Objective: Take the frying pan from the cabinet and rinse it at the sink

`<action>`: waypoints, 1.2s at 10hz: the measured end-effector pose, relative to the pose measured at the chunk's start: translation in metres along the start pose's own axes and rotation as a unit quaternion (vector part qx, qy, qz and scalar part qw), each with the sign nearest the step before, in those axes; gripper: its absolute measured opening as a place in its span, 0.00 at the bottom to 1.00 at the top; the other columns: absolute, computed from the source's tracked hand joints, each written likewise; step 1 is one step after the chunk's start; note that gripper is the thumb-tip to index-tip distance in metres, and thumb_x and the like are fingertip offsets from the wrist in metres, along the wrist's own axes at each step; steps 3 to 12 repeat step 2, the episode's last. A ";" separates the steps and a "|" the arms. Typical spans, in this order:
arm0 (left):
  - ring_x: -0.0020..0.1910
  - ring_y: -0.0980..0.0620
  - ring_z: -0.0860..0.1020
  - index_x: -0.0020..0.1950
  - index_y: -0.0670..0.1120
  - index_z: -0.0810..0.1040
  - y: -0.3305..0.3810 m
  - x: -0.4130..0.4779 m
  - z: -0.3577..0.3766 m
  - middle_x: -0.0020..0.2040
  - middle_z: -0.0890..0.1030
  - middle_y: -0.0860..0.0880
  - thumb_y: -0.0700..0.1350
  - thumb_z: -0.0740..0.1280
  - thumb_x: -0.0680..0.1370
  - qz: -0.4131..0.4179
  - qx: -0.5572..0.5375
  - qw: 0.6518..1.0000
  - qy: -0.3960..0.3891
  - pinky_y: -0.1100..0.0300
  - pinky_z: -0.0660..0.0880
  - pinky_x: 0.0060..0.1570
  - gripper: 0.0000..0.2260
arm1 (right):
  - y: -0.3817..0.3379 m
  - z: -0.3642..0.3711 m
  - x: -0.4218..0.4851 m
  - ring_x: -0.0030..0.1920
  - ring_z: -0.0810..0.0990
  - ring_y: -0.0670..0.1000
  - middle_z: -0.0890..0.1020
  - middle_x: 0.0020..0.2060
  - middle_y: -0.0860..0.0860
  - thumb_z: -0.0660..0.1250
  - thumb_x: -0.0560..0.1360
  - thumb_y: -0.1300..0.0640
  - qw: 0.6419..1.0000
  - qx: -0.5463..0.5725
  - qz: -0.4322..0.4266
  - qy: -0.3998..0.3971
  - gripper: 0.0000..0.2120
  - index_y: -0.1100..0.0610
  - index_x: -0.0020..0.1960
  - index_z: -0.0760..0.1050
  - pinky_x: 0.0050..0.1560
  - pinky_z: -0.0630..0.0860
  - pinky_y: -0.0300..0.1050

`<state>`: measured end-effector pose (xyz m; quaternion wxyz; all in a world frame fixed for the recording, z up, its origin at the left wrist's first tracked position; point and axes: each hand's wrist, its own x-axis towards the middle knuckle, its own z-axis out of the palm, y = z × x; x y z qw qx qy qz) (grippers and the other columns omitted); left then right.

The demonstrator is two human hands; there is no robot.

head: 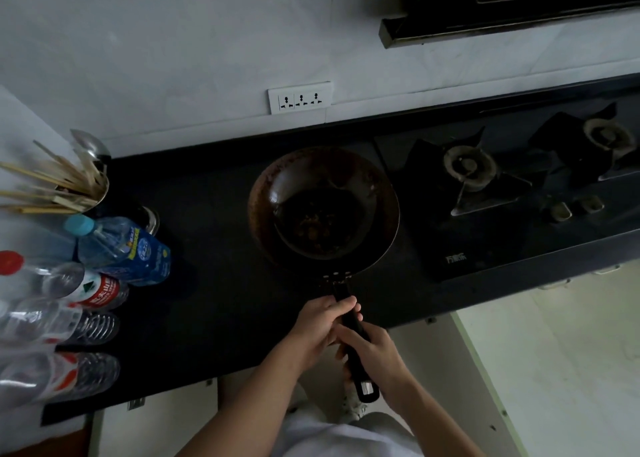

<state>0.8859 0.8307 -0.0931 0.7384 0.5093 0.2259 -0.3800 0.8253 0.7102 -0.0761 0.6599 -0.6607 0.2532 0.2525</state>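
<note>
Watch the grip first: the frying pan (323, 207) carries its weight well beyond your hands, so I judge a twist on the slim handle (343, 294) could dip the rim and spill the dark bits inside. Both hands are together, clamped on that handle, with the left hand (322, 321) nearer the bowl, the right hand (375, 356) behind it by the hanging loop, and both forearms reaching forward. The pan is over the dark countertop (214, 283), resting or lifted I cannot tell, with the gas stove (471, 172) just beside it at right and water bottles (121, 248) off left; swing wide and you clip either, and no sink shows.
</note>
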 end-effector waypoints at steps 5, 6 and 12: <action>0.48 0.56 0.81 0.61 0.47 0.75 0.004 -0.011 -0.017 0.52 0.81 0.50 0.49 0.69 0.78 0.105 0.248 0.950 0.161 0.60 0.81 0.48 0.14 | -0.004 -0.014 0.010 0.35 0.79 0.43 0.81 0.37 0.46 0.64 0.72 0.33 0.909 -0.377 -0.142 0.109 0.18 0.48 0.47 0.75 0.35 0.76 0.40; 0.48 0.56 0.81 0.61 0.47 0.75 0.004 -0.011 -0.017 0.52 0.81 0.50 0.49 0.69 0.78 0.105 0.248 0.950 0.161 0.60 0.81 0.48 0.14 | -0.004 -0.014 0.010 0.35 0.79 0.43 0.81 0.37 0.46 0.64 0.72 0.33 0.909 -0.377 -0.142 0.109 0.18 0.48 0.47 0.75 0.35 0.76 0.40; 0.48 0.56 0.81 0.61 0.47 0.75 0.004 -0.011 -0.017 0.52 0.81 0.50 0.49 0.69 0.78 0.105 0.248 0.950 0.161 0.60 0.81 0.48 0.14 | -0.004 -0.014 0.010 0.35 0.79 0.43 0.81 0.37 0.46 0.64 0.72 0.33 0.909 -0.377 -0.142 0.109 0.18 0.48 0.47 0.75 0.35 0.76 0.40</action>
